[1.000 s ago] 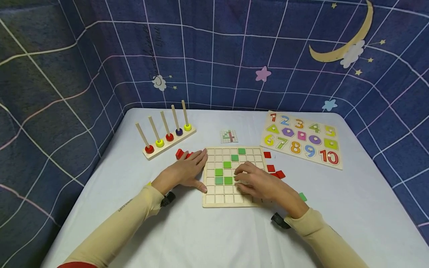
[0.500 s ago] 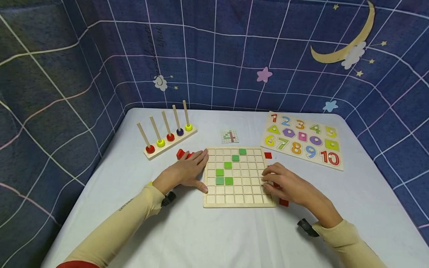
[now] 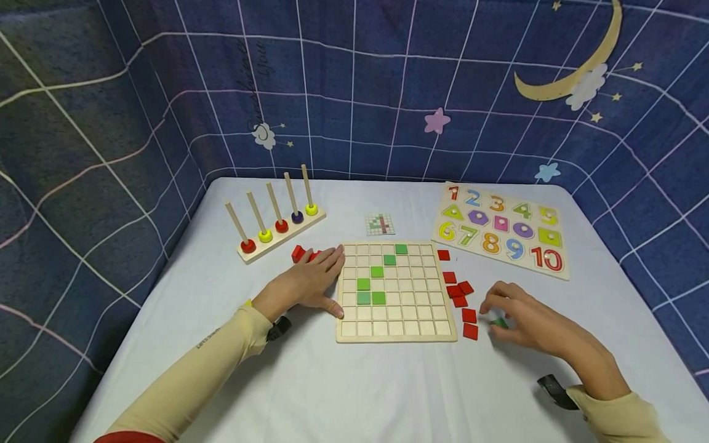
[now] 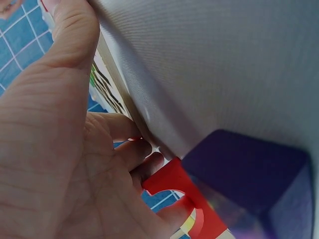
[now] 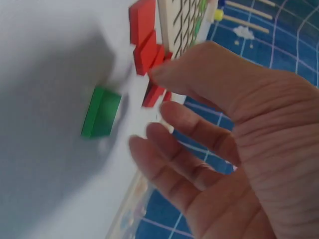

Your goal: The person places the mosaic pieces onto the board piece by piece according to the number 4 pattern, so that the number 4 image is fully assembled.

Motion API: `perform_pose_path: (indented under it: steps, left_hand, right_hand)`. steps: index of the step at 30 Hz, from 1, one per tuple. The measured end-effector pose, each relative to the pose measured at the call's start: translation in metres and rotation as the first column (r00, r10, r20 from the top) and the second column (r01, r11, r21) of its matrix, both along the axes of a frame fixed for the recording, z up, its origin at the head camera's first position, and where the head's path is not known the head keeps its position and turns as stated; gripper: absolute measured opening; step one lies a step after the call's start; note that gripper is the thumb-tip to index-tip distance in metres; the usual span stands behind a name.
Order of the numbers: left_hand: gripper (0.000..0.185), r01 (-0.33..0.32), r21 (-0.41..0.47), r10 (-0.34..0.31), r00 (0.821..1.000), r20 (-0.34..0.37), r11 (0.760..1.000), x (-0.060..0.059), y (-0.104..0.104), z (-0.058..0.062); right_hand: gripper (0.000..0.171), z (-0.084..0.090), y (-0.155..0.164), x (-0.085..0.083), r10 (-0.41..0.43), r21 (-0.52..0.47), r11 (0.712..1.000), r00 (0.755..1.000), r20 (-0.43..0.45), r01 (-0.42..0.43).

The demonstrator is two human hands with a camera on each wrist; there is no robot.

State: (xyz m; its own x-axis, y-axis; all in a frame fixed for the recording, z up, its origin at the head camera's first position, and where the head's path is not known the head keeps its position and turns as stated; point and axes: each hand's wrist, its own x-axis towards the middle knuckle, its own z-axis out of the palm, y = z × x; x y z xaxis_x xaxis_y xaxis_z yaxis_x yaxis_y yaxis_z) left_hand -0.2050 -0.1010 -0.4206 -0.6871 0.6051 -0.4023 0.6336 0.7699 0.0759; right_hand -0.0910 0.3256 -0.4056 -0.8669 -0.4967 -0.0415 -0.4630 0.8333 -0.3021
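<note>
A wooden grid board (image 3: 407,312) lies on the table, with several green tiles (image 3: 377,271) set in its squares. My left hand (image 3: 307,280) rests along the board's left edge, thumb at the lower side. A red block with a curved cutout (image 4: 169,178) and a dark purple block (image 4: 244,169) lie by that hand in the left wrist view. Right of the board, my right hand (image 3: 526,317) hovers over a loose green tile (image 5: 101,114), fingers loosely bent and parted. In the right wrist view its fingers hold nothing, and the tile lies apart from them.
Several red tiles (image 3: 469,315) lie along the board's right side. A small pattern card (image 3: 379,225) is behind the board. A peg stand with coloured rings (image 3: 281,226) stands back left, a number puzzle (image 3: 498,231) back right.
My right hand has moved off the board to the right, past the red tiles, to the loose green tile. The left hand stays at the board's edge.
</note>
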Motion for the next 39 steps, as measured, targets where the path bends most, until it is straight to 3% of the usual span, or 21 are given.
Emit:
perform_pose_path:
  steps: [4,7,16,30,39]
  left_hand:
    - [0.128,0.004,0.005,-0.004,1.0,-0.006,1.0,0.0,0.0,0.0]
    - [0.128,0.006,0.011,-0.006,1.0,-0.008,1.0,0.0,-0.001,0.0]
    - [0.129,-0.004,0.011,0.004,1.0,-0.001,1.0,0.0,0.0,-0.001]
    - [0.128,0.004,0.0,-0.004,1.0,0.005,1.0,-0.001,0.0,-0.001]
    - [0.129,-0.002,0.007,0.002,1.0,0.007,1.0,-0.001,-0.001,-0.001]
  right_hand:
    - [0.034,-0.001,0.009,0.004,-0.054,0.015,0.999,0.99,0.129,0.052]
    - [0.037,-0.005,0.013,0.006,-0.05,0.011,0.999,0.986,0.162,0.049]
    - [0.033,-0.017,0.016,0.005,0.019,-0.04,0.999,0.996,0.084,-0.016]
    - [0.03,-0.014,0.013,0.002,-0.009,0.006,1.0,0.991,0.131,0.008]
    - [0.032,-0.006,0.01,0.001,0.055,-0.001,0.998,0.998,0.023,-0.055]
